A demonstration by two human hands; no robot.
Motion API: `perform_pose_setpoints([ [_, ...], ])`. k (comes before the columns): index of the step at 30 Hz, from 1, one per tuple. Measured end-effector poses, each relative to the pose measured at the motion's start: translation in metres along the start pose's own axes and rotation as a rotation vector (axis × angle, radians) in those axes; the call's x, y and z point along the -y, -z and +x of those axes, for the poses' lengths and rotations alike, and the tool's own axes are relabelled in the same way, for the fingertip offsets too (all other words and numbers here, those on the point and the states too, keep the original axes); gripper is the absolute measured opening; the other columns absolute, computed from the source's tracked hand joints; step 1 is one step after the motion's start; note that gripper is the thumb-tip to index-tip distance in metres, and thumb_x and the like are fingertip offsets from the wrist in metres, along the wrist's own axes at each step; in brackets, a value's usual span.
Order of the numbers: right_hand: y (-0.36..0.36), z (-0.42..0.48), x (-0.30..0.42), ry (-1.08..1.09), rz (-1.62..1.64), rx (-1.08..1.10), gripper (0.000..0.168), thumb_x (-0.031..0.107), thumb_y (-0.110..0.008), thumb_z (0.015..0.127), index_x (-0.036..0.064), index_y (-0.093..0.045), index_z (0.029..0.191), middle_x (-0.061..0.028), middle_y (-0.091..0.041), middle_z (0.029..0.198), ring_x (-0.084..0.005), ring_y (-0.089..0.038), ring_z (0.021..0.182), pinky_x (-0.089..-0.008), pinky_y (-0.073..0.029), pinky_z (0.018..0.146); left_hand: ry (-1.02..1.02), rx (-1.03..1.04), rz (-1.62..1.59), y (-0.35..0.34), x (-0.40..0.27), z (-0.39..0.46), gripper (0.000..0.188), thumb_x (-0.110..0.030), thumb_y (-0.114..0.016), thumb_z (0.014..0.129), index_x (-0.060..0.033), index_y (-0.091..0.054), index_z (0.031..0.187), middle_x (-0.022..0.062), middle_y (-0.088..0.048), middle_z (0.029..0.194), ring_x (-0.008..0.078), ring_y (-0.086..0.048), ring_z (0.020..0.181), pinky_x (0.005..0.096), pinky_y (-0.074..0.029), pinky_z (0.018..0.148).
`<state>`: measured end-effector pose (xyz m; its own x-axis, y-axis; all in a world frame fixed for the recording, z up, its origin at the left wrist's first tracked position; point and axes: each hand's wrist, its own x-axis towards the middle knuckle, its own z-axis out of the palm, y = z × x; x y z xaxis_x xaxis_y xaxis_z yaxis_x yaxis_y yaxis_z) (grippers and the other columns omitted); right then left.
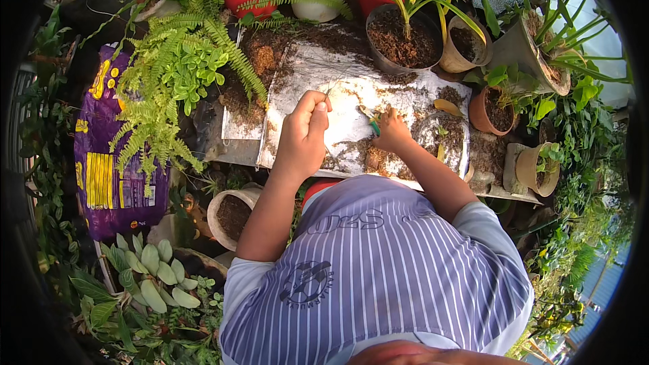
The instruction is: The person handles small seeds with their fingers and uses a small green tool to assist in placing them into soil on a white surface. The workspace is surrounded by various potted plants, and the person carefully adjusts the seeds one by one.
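Note:
My left hand (308, 129) is raised over the middle of the white sheet (299, 76), its thumb and fingers pinching a thin dark wire or stem. To its right, my right hand (391, 129) rests low over the sheet, at the green handle of small pruning shears (372, 120). The shears' metal jaws point up and left, away from the palm. How firmly the fingers close on the handle is partly hidden. Dark, crumbly potting soil (377, 159) lies scattered on the sheet about both hands. A dry yellow-brown leaf (448, 107) lies right of my right hand.
Behind the sheet stands a black pot (404, 40) with a long-leaved plant, beside a beige pot (465, 44) and a terracotta pot (491, 111). A fern (162, 71) spreads over the left side, near a purple bag (121, 162). A soil-filled pot (230, 215) sits below the table's edge.

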<state>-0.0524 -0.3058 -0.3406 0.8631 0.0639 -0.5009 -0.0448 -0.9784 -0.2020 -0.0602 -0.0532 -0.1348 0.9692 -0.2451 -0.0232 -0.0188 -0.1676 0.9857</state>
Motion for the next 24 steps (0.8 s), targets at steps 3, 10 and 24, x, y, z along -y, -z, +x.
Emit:
perform_pose_setpoints([
  [3, -0.001, 0.013, -0.003, -0.019, -0.174, 0.097, 0.077, 0.041, -0.070, 0.081, -0.002, -0.051, 0.142, -0.0317, -0.032, 0.152, -0.0471, -0.049, 0.131, -0.0494, -0.053, 0.100, -0.040, -0.035, 0.036, 0.013, 0.006, 0.003, 0.020, -0.019, -0.045, 0.109, -0.0040, -0.055, 0.100, -0.0004, -0.042, 0.065, 0.0061, -0.038, 0.060, 0.0286, -0.034, 0.056],
  [10, 0.008, 0.029, -0.003, -0.268, 0.834, 0.205, 0.034, 0.024, -0.051, 0.100, -0.007, -0.063, 0.108, -0.0185, -0.066, 0.085, -0.0316, -0.071, 0.094, -0.0456, -0.060, 0.084, -0.027, -0.002, 0.027, 0.034, 0.031, 0.016, 0.020, -0.018, -0.047, 0.107, -0.0030, -0.056, 0.099, 0.0023, -0.043, 0.062, 0.0077, -0.039, 0.059, 0.0314, -0.035, 0.055],
  [24, 0.114, -0.090, 0.076, 0.424, 1.354, 0.013, 0.034, 0.007, -0.054, 0.091, -0.006, -0.065, 0.120, -0.0154, -0.065, 0.126, -0.0253, -0.060, 0.121, -0.0444, -0.044, 0.112, 0.076, 0.472, -0.199, 0.065, 0.061, 0.035, 0.021, -0.017, -0.043, 0.107, -0.0068, -0.055, 0.093, -0.0077, -0.037, 0.069, 0.0032, -0.029, 0.062, 0.0233, -0.026, 0.056],
])
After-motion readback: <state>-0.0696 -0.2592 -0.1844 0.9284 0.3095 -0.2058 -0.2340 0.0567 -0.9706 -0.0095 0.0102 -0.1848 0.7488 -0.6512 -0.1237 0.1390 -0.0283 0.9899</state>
